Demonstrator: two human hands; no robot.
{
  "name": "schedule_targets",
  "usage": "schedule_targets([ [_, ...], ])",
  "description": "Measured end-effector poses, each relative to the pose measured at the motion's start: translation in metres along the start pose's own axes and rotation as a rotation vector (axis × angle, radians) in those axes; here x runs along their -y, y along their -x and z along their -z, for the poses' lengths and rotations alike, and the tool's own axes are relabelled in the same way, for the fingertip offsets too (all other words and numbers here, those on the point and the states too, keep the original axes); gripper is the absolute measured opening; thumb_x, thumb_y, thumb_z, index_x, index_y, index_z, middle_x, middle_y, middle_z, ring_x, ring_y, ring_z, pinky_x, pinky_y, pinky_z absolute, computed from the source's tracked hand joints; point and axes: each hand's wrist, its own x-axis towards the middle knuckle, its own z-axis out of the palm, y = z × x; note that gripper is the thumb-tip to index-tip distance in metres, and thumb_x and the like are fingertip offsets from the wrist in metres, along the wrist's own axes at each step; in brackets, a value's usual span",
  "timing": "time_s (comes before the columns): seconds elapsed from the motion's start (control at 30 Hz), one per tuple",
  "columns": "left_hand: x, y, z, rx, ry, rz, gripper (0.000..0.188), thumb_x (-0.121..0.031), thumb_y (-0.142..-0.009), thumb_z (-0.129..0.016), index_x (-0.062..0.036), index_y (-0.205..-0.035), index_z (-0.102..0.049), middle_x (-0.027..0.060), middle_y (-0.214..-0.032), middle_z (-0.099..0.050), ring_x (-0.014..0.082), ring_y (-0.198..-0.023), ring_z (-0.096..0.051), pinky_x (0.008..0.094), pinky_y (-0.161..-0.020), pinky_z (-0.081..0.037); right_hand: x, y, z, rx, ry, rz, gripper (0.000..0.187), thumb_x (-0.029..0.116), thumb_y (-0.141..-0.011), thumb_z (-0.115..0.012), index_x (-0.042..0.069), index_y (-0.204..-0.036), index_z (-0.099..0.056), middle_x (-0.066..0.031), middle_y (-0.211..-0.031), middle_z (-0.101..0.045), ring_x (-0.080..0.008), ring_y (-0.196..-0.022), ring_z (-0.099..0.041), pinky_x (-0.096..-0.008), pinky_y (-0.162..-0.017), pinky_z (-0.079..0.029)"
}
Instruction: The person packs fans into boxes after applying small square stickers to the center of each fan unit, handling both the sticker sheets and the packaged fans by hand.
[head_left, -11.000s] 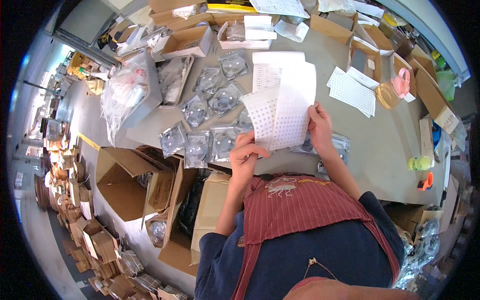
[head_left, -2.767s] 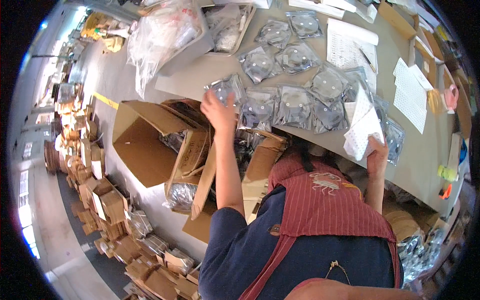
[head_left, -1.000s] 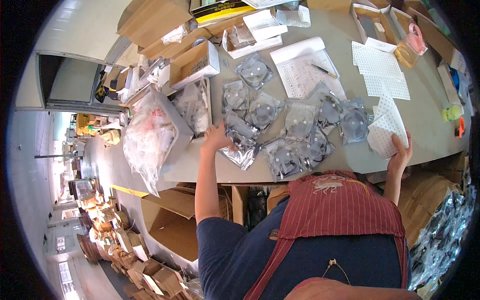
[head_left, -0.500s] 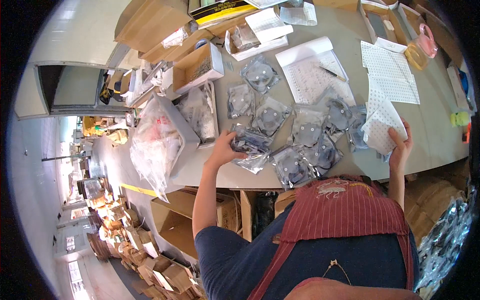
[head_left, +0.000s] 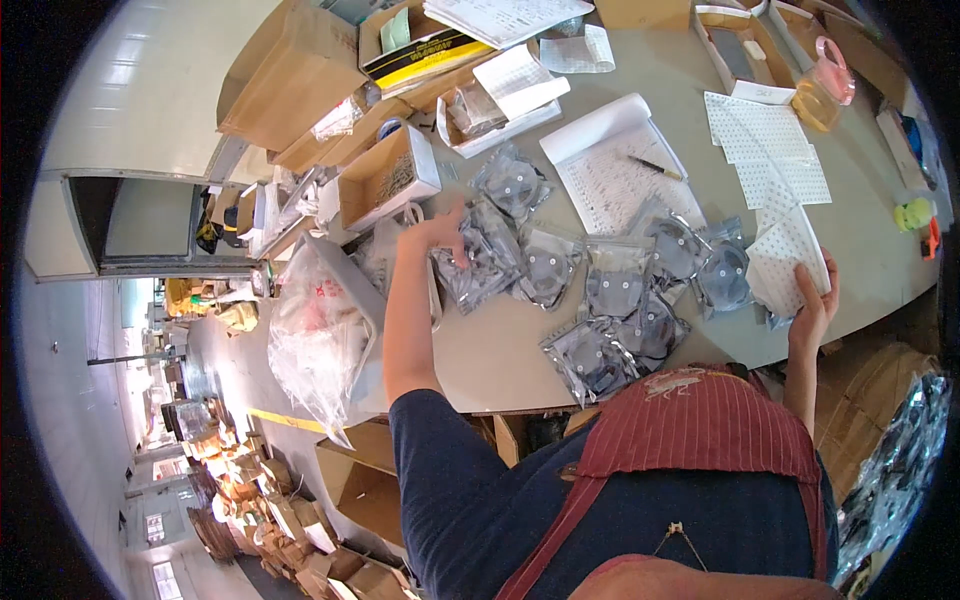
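Observation:
My left hand, somewhat blurred, is over the left edge of a group of clear and silvery plastic bags. Its fingers look spread, beside a bag with dark contents. In my right hand is a bent white sheet of small printed labels, pinched at its near edge. Left of that sheet lies a bag with a dark round part. Several similar bags, such as a flat bag in the middle, lie spread out and partly overlapping, many bearing a small white round label.
Beyond the bags lie a notepad and a pen. More label sheets lie at the right. At the left are a box of small parts, a grey bin and a draped plastic bag. A pink-handled container stands far right.
My left hand has moved up and away from me; the bag it was on now lies farther left and away. My right hand has shifted slightly right and nearer with the label sheet.

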Motion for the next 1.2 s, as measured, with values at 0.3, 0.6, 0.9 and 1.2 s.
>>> schedule_targets([
  [0.3, -0.016, 0.027, -0.005, 0.064, -0.129, 0.187, 0.121, -0.029, -0.046, -0.09, -0.0132, -0.146, -0.026, 0.0313, -0.139, -0.034, 0.0478, -0.134, -0.032, 0.0513, -0.107, -0.034, -0.004, -0.001, 0.017, -0.14, 0.034, -0.029, 0.042, 0.006, -0.085, -0.068, -0.002, -0.124, -0.053, -0.011, -0.113, -0.061, -0.0178, -0.103, -0.058, -0.029, -0.092, -0.045],
  [0.6, -0.073, 0.07, -0.051, -0.11, -0.401, -0.183, 0.086, -0.007, -0.042, -0.086, -0.0118, -0.12, -0.05, 0.0283, -0.147, -0.026, 0.0488, -0.13, -0.034, 0.0479, -0.099, -0.045, -0.018, -0.019, 0.007, -0.058, 0.001, -0.034, 0.041, 0.004, -0.084, -0.068, -0.002, -0.123, -0.054, -0.0102, -0.113, -0.061, -0.0169, -0.103, -0.058, -0.0283, -0.091, -0.045],
  [0.9, -0.054, 0.035, -0.034, 0.333, -0.248, -0.252, 0.079, -0.014, -0.056, -0.087, -0.0009, -0.124, -0.05, 0.0244, -0.109, -0.062, 0.0378, -0.107, -0.059, 0.0415, -0.092, -0.046, -0.016, -0.018, 0.017, -0.102, 0.02, -0.012, 0.042, 0.005, -0.084, -0.069, -0.001, -0.122, -0.054, -0.0108, -0.113, -0.061, -0.0172, -0.102, -0.059, -0.0282, -0.092, -0.045],
  [1.2, -0.039, -0.024, 0.084, 0.061, 0.427, -0.181, 0.062, -0.009, -0.062, -0.081, -0.0024, -0.119, -0.06, 0.005, -0.103, -0.066, 0.0209, -0.098, -0.059, 0.0305, -0.09, -0.044, -0.016, -0.017, 0.022, -0.143, 0.023, -0.017, 0.04, 0.004, -0.084, -0.069, -0.001, -0.122, -0.055, -0.0109, -0.112, -0.062, -0.0162, -0.102, -0.059, -0.0276, -0.091, -0.045],
])
